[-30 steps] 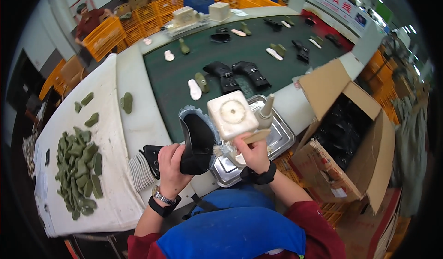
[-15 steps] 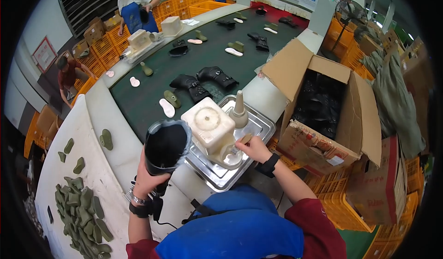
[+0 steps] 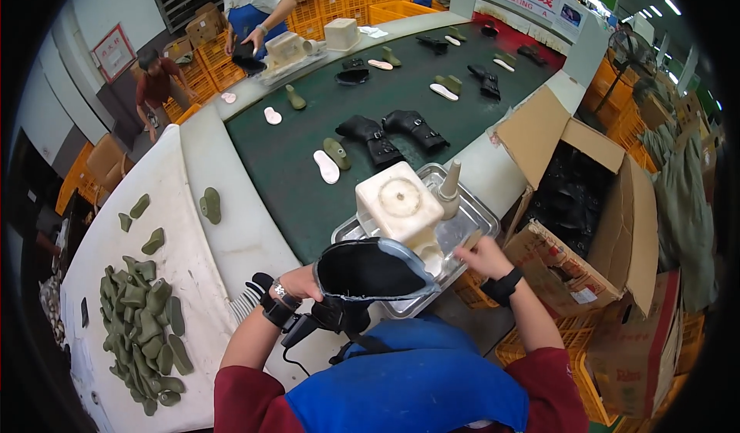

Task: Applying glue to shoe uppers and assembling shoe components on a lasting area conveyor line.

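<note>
My left hand (image 3: 301, 283) grips a black boot upper (image 3: 374, 272) from its left side. The upper's wide opening, with a greyish rim, tilts up in front of my body. In my right hand (image 3: 487, 259) is a brush with a pale flat handle (image 3: 472, 239); its bristle end cannot be made out. That hand is just right of the glue cup (image 3: 433, 260), which the upper's rim partly covers. Behind the cup stands a cream block-shaped glue container (image 3: 399, 202), beside a cone-topped bottle (image 3: 449, 192), both on a metal tray (image 3: 479, 219).
A green conveyor (image 3: 270, 190) carries black boots (image 3: 371, 140), green lasts (image 3: 336, 153) and pink-white insoles (image 3: 326, 167). More lasts (image 3: 142, 325) are heaped at left. An open carton (image 3: 561, 257) of black boots stands at right. Across the belt, a person (image 3: 254, 16) holds a black upper.
The boot upper has swung rightward and tipped over, its opening now wider to view and nearer the glue cup. My right hand has drawn slightly back from the cup. The whole view has shifted.
</note>
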The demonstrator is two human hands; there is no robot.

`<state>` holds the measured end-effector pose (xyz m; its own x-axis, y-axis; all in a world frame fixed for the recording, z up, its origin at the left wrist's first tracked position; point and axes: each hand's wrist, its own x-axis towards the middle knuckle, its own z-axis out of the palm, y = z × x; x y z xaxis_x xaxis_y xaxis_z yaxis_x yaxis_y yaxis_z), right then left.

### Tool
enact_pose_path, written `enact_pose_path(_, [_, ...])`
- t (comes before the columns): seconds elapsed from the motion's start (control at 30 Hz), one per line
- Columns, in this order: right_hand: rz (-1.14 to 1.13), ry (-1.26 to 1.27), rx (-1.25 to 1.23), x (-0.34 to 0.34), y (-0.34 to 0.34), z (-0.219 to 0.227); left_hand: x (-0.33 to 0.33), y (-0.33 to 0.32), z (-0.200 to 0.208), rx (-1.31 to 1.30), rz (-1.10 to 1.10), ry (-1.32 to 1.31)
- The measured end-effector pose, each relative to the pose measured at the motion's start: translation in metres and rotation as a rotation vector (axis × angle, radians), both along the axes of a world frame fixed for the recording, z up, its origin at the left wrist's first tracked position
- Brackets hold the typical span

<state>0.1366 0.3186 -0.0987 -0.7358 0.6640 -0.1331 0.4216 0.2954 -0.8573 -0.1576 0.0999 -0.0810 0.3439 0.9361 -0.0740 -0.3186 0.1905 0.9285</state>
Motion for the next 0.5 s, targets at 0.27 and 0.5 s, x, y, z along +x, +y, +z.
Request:
enact_pose_path(0.27, [0.192, 0.482, -0.207, -0.029, -0.013, 0.127, 0.027, 0.019, 0.000, -0.026, -0.101, -0.018])
enact_pose_path(0.5, [0.665, 0.655, 0.501, -0.071, -0.049, 0.143, 0.033, 0.021, 0.003, -0.033, -0.114, -0.012])
